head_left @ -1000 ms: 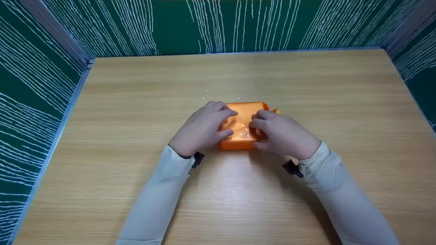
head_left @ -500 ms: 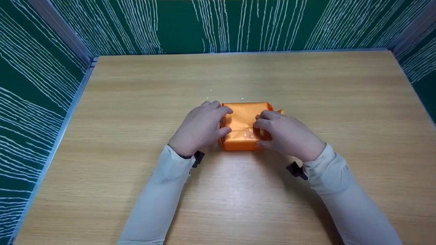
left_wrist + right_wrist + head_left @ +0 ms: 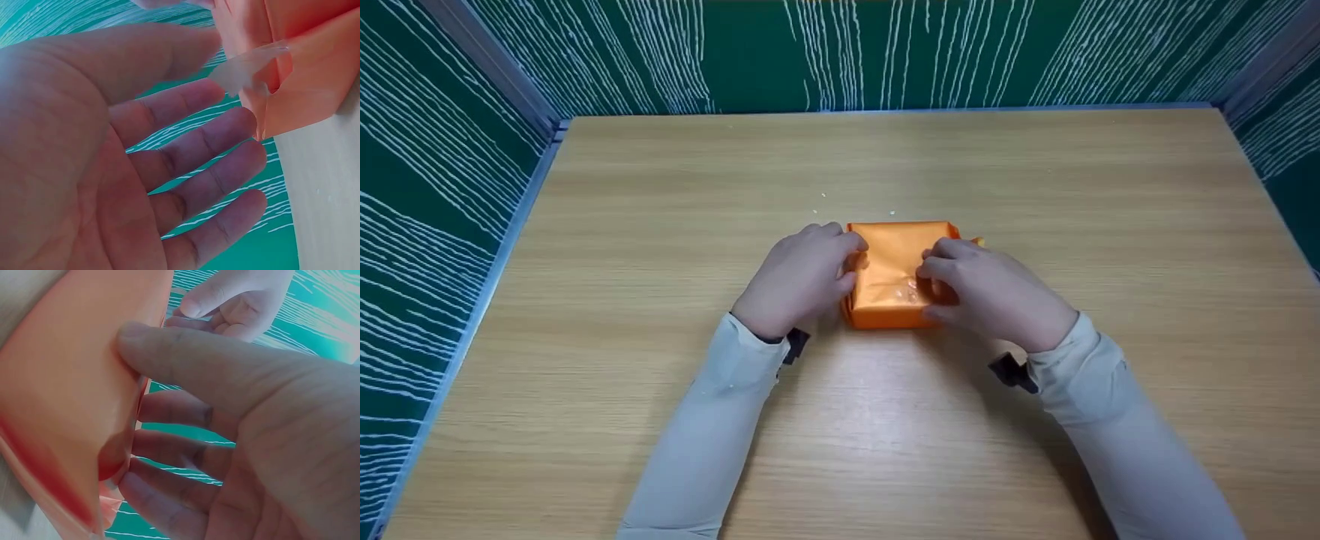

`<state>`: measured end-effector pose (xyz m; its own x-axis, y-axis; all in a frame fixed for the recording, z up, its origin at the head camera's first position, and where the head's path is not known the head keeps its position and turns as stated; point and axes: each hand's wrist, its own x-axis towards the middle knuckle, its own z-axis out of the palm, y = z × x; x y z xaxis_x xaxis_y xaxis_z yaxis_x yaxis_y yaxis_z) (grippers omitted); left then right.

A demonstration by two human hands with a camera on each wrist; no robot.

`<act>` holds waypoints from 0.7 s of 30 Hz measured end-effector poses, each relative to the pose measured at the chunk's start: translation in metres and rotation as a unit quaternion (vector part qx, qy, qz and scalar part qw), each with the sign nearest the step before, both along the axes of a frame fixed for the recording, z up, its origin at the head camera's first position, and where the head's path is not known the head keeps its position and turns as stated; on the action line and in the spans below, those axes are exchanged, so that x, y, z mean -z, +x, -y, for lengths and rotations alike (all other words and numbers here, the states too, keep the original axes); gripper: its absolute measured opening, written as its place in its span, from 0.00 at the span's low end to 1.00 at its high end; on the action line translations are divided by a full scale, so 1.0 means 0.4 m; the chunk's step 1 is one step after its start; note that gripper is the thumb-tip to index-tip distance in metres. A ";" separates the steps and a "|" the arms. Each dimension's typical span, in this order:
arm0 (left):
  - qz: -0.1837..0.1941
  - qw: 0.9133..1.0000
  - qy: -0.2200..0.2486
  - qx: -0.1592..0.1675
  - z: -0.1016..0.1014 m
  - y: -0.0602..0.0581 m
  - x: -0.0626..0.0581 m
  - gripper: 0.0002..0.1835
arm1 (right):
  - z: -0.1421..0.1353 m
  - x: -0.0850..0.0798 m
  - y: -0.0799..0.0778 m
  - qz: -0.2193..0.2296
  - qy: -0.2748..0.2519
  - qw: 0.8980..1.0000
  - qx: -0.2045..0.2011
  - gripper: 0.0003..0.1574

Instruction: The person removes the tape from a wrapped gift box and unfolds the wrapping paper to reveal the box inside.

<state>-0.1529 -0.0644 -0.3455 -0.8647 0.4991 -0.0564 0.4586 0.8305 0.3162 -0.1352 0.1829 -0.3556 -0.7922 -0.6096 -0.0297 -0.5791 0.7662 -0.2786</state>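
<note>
Right hand point(image 3: 994, 292), thumb and fingers pinching the orange package point(image 3: 891, 266) at its 3 o'clock side; left hand point(image 3: 801, 277), fingers spread, at 9 o'clock. Package between both, slightly toward 3 o'clock from head-view centre. Clear tape point(image 3: 242, 72), jutting from its end near the left hand.

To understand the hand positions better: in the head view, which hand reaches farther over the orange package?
The right hand: it reaches well in over the top of the orange package, whereas the left hand overlaps only the package's left edge.
</note>
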 end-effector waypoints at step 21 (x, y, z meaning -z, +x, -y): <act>-0.004 1.000 0.002 -0.016 0.008 -0.007 0.002 0.15 | 0.000 0.003 -0.002 0.006 0.002 1.000 0.011 0.28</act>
